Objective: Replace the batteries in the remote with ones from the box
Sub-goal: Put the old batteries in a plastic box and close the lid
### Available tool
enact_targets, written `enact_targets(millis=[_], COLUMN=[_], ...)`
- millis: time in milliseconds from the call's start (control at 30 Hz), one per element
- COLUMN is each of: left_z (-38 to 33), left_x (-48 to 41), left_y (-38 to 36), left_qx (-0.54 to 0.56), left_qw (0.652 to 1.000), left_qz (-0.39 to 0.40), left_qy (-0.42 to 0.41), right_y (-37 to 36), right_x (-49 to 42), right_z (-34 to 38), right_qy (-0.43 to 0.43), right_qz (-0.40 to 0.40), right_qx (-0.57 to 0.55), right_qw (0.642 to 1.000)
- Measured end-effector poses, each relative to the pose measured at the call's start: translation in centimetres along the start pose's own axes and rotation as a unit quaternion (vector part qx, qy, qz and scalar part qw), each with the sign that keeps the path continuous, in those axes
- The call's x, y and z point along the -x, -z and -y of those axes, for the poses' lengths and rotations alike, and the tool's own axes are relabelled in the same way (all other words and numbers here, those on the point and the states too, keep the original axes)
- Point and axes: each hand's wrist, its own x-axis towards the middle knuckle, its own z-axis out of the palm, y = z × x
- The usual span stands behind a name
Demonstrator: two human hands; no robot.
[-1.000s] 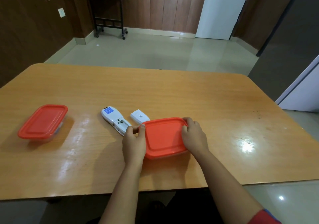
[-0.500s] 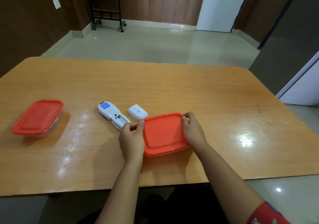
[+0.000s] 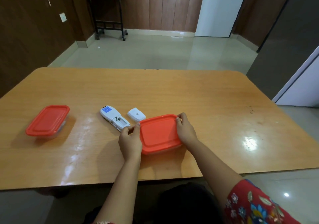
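A clear box with a red lid sits on the wooden table in front of me. My left hand grips its left edge with the thumb on the lid's corner. My right hand holds its right edge, fingers curled over the far corner. Just left of the box lies the white remote, face down, with its battery bay open. Its loose white battery cover rests beside it. The box's contents are hidden by the lid.
A second red-lidded box stands at the table's left. The near table edge runs just below my forearms. Beyond the table are a tiled floor, a dark side table and a white door.
My hands have stayed on the red-lidded box, with the fingers shifting slightly at its far corners. The view has tilted a little; the remote and cover have not moved.
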Motion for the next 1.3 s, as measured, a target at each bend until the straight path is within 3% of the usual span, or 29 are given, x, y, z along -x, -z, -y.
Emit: enact_targets(millis=[233, 300, 433, 500, 633, 833, 967, 1133, 1300], left_z=[-0.5, -1.0, -2.1, -3.0, -5.7, -7.0, -7.6, -8.9, -9.7], left_x=[0.3, 0.8, 1.5, 2.3, 4.0, 7.2, 7.8, 4.8, 1.5], left_y=[0.0, 0.3, 0.4, -0.4, -3.9, -12.0, -18.2, -27.7, -37.5], left_qx=[-0.007, 0.01, 0.081, 0.104, 0.109, 0.111, 0.094, 0.054, 0.059], left_qw=[1.0, 0.999, 0.994, 0.992, 0.993, 0.979, 0.973, 0.959, 0.94], left_qz=[-0.001, -0.003, -0.032, -0.03, 0.01, 0.156, 0.205, 0.274, 0.327], left_qy=[0.016, 0.032, 0.062, 0.062, 0.034, 0.07, 0.052, 0.042, 0.082], right_y=[0.4, 0.8, 3.1, 4.3, 7.6, 13.9, 17.3, 21.1, 24.8], right_x=[0.8, 1.3, 2.6, 2.7, 1.9, -2.5, -7.1, -15.5, -23.6], right_z=[0.4, 0.6, 0.4, -0.3, -1.3, -4.7, -6.8, -10.2, -12.4], right_qy=[-0.035, -0.051, -0.115, -0.13, -0.095, -0.122, -0.128, -0.111, -0.074], right_qz=[0.007, 0.04, 0.104, 0.115, 0.081, -0.005, -0.027, -0.099, -0.17], right_qx=[-0.031, -0.094, -0.361, -0.418, -0.437, -0.515, -0.507, -0.348, -0.325], right_qw=[0.999, 0.993, 0.92, 0.892, 0.891, 0.849, 0.852, 0.926, 0.927])
